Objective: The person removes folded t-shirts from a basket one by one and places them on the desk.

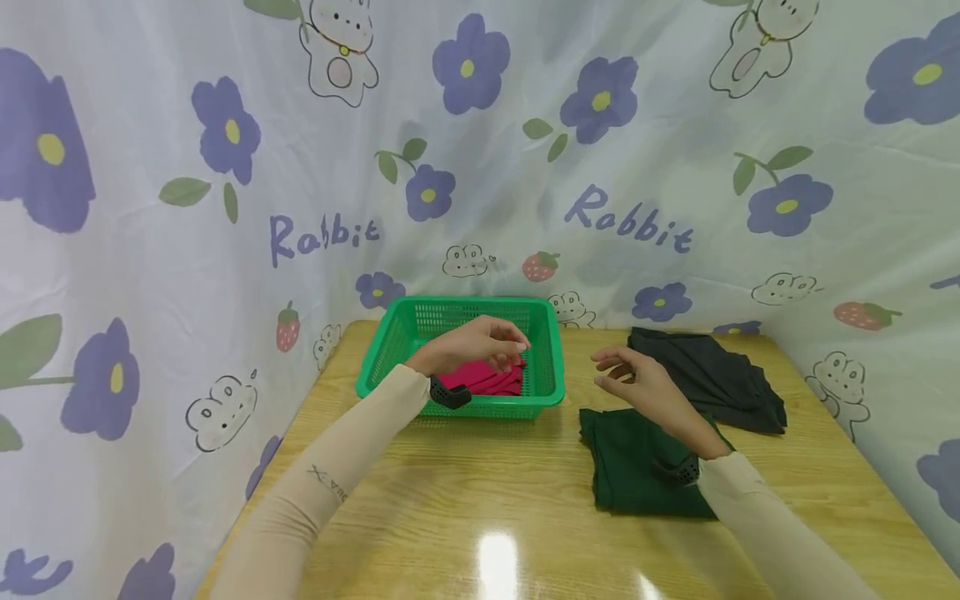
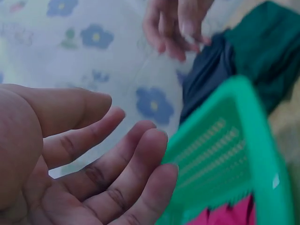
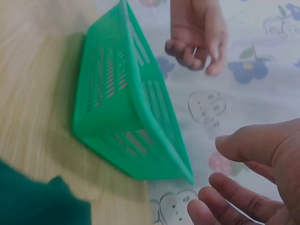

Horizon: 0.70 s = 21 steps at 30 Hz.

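Above the green plastic basket (image 1: 557,367) hovers my left hand (image 1: 483,343), its fingers loosely bent and holding nothing. Inside the basket lies a pinkish-red folded cloth (image 1: 487,380), partly hidden by that hand and wrist. My right hand (image 1: 637,379) hangs in the air to the right of the basket, over the far edge of a dark green folded cloth (image 1: 630,467). In the left wrist view the thumb and fingers of the left hand (image 2: 108,178) stand apart. The right wrist view likewise shows the right hand (image 3: 253,178) with a gap between thumb and fingers.
A dark grey folded garment (image 1: 708,375) lies at the back right of the wooden table (image 1: 420,517), behind the green cloth. A white curtain (image 1: 495,167) printed with flowers and rabbits rises behind the table and along both sides.
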{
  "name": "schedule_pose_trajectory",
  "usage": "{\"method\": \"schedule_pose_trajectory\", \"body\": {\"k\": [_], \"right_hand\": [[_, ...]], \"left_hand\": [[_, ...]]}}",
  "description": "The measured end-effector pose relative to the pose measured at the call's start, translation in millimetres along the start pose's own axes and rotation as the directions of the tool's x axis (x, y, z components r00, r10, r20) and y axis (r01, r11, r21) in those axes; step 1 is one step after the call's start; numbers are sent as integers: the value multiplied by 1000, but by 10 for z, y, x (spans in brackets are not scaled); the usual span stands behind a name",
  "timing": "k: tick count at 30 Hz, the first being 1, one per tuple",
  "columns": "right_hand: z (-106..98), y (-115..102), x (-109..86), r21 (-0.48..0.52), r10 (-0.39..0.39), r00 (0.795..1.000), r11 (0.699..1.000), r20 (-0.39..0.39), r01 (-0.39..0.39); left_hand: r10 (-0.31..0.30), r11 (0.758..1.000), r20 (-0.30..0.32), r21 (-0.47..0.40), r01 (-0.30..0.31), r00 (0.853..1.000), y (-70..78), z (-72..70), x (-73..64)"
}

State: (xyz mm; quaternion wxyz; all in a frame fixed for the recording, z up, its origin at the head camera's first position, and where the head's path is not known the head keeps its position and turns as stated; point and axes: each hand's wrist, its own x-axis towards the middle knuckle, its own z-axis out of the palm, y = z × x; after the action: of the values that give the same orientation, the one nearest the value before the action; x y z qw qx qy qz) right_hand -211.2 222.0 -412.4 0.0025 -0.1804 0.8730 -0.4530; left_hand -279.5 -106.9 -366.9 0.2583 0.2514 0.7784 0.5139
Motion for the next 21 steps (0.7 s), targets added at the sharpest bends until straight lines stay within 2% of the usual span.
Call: {"method": "schedule_pose_trajectory", "body": {"k": [4, 9, 15, 21], "right_hand": [[75, -75, 134, 16, -10, 1000, 1000, 26, 10], [211, -208, 349, 36, -39, 997, 999, 73, 36], [397, -305, 551, 61, -45, 992, 997, 114, 38], [589, -363, 702, 104, -21, 990, 995, 138, 6]], "left_hand": [[-56, 998, -66, 29, 58, 996, -111, -230, -31], [-157, 985, -119, 48, 164, 980, -301, -482, -103], [-235, 964, -115, 103, 247, 965, -486, -649, -177], [-286, 952, -115, 84, 296, 951, -549, -790, -200]]}}
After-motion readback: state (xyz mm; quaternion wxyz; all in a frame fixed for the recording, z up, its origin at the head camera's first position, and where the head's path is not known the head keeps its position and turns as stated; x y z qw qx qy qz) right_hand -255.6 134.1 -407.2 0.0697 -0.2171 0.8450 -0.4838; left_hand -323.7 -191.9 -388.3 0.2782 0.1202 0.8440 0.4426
